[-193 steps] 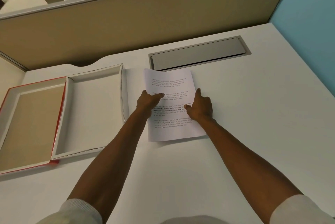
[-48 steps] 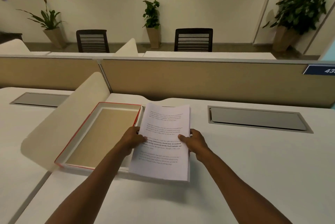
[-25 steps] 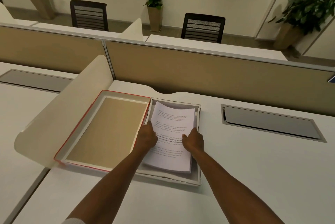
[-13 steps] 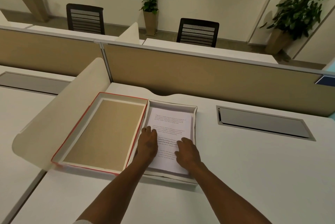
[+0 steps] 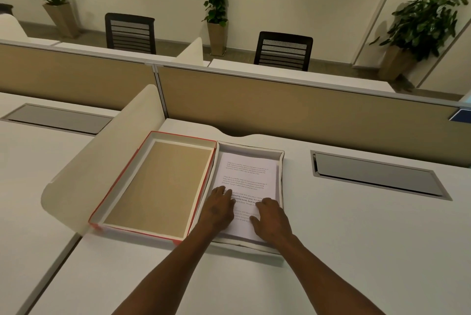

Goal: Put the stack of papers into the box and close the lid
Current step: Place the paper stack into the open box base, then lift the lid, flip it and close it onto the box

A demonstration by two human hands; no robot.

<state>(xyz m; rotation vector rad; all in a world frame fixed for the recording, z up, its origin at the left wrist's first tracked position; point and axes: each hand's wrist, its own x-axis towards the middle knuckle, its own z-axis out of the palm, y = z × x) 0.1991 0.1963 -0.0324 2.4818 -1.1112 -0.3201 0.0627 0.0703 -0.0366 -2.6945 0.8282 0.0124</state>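
The stack of printed papers [image 5: 248,174] lies flat inside the white box [image 5: 281,179], which sits open on the desk. Its lid [image 5: 158,184], red-edged with a tan inside, lies open and flat on the box's left, joined along the shared edge. My left hand [image 5: 219,208] rests palm down on the lower left of the papers. My right hand [image 5: 271,217] rests palm down on their lower right. Neither hand grips anything.
A curved cream side divider [image 5: 102,161] stands just left of the lid. A tan partition [image 5: 305,108] runs behind the box. A grey cable hatch [image 5: 377,178] is set in the white desk [image 5: 356,251] to the right.
The papers went from held above the box to lying flat in it. My hands let go of the edges and now lie flat on top.
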